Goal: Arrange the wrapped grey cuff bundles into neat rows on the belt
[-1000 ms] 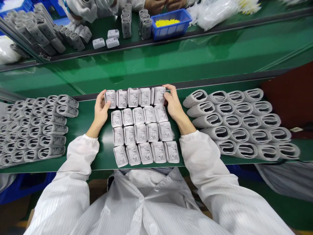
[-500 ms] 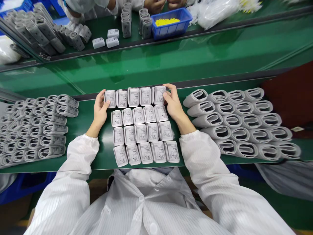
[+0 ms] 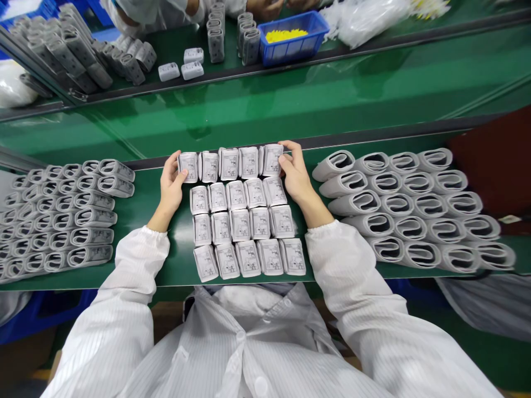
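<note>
Folded printed paper leaflets lie in several rows on the green worktop in front of me. My left hand (image 3: 171, 179) grips the left end of the farthest row, its thumb on the front of the end leaflet (image 3: 189, 167) and its fingers at the outer side. At the other end, my right hand (image 3: 295, 171) holds the rightmost leaflet (image 3: 272, 160) in the same way. Small gaps show between the leaflets of this row. Nearer to me, the other rows, such as the front leaflet row (image 3: 249, 258), lie untouched with printed faces up.
Rolled leaflets (image 3: 93, 235) stand packed at the left, and more rolled leaflets (image 3: 410, 204) at the right. Beyond a green panel (image 3: 249, 105), a raised shelf bears a blue bin (image 3: 292, 47) of yellow pieces, leaflet stacks (image 3: 215, 38) and a plastic bag (image 3: 365, 22). A co-worker's hands (image 3: 265, 8) show there.
Both hands keep their hold on the ends of the far row. The whole view has shifted very slightly; nothing else visibly differs.
</note>
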`<state>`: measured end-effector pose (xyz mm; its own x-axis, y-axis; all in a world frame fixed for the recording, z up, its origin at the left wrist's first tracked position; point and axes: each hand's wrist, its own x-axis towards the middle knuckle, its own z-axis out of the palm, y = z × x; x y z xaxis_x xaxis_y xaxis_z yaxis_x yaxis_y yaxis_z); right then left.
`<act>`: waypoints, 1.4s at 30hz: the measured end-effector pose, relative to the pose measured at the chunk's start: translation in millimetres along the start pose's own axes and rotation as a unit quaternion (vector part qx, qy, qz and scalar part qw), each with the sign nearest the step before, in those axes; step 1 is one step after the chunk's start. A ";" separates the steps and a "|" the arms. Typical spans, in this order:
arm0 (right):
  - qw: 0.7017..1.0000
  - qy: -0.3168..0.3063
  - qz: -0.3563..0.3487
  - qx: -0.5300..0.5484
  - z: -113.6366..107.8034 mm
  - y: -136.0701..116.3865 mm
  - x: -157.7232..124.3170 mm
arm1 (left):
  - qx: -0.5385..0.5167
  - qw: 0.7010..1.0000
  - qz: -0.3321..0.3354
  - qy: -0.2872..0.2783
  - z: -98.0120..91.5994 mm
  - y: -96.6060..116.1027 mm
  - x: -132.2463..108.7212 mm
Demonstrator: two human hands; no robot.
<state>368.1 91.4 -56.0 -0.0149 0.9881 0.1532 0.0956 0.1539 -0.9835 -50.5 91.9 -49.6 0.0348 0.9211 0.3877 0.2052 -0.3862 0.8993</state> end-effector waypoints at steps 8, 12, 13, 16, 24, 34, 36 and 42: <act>1.000 0.001 0.000 0.005 2.5 -5.2 -0.4 | 0.000 1.000 -0.011 0.007 0.7 -0.1 -0.7; 1.000 0.002 0.004 0.004 2.9 -5.7 -0.4 | 0.003 1.000 -0.006 0.005 1.2 1.3 -0.4; 1.000 0.002 0.004 0.004 2.9 -5.2 -0.3 | 0.004 1.000 -0.005 0.004 1.4 2.0 -0.3; 1.000 0.003 0.000 0.003 2.8 -2.9 0.3 | 0.006 1.000 -0.003 -0.003 2.1 4.3 0.1; 1.000 0.004 -0.003 0.004 2.6 -0.5 0.1 | 0.009 1.000 -0.010 -0.004 2.0 6.1 -0.3; 1.000 0.004 0.003 0.003 1.8 0.5 -0.1 | 0.011 1.000 -0.004 -0.002 2.5 4.9 0.1; 1.000 0.003 0.000 0.003 1.8 0.6 -0.1 | 0.010 1.000 -0.007 0.003 2.0 3.5 -0.1; 1.000 -0.001 -0.016 -0.017 1.9 0.3 -0.5 | 0.027 0.999 -0.011 0.013 2.0 3.5 0.0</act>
<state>366.3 90.9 -56.5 -0.0204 0.9825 0.1849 0.1291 0.1860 -0.9740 -47.8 90.7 -46.9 0.0053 0.9275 0.3739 0.2581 -0.3625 0.8955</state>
